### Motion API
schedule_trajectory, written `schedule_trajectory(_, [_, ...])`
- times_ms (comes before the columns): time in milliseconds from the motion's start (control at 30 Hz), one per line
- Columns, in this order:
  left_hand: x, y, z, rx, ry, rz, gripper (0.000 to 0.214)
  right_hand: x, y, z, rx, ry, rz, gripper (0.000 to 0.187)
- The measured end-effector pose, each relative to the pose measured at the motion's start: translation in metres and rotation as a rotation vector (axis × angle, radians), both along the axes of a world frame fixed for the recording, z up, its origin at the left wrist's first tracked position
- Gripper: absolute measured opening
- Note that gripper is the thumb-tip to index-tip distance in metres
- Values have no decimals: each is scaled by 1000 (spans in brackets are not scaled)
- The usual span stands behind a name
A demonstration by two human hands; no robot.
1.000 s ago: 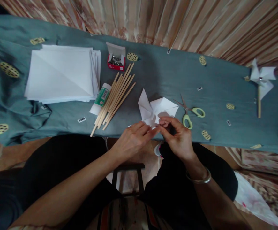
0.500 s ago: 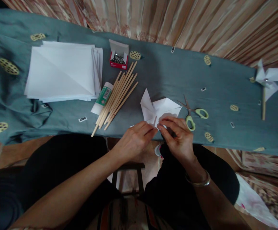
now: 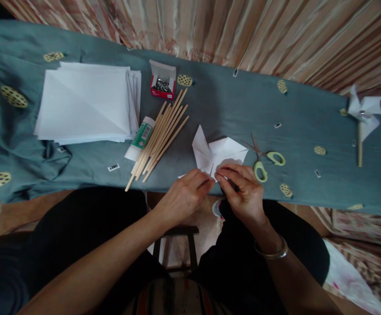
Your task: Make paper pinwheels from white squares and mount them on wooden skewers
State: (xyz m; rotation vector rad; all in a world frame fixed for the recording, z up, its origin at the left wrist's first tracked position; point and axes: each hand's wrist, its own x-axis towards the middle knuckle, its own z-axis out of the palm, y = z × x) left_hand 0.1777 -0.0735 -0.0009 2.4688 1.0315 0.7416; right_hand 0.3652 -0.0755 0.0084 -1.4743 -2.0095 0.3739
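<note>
A cut sheet of white paper [image 3: 228, 148] with raised flaps lies at the table's front edge. My left hand [image 3: 190, 186] is closed on its near left part, fingertips pinched together. Opposite it, my right hand [image 3: 241, 186] pinches the near edge of the same paper with thumb and forefinger. The fingertips of both hands almost meet; whether anything small sits between them is hidden. Just right of the paper rest open scissors [image 3: 260, 157] with light green handles.
Wooden sticks [image 3: 164, 135] lie beside a green and white glue stick [image 3: 141, 138]. Behind them stands an open red box [image 3: 162, 83] of small metal pieces. A stack of white paper [image 3: 85, 103] is at the left, a paper pinwheel [image 3: 364, 109] on a stick at the far right.
The whole view has shifted slightly, so the table sits a little lower. Both hands keep their pinch on the paper with hardly any movement.
</note>
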Motion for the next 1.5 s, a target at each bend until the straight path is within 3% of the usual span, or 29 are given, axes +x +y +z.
schedule_trajectory(1067, [2,-1,-1,-7,16,21,18,-4,1,-9,82,-82,36,22])
schedule_trajectory(1500, [2,0,1,-26,74,25,17,-10,-2,-23,186,-163,50,35])
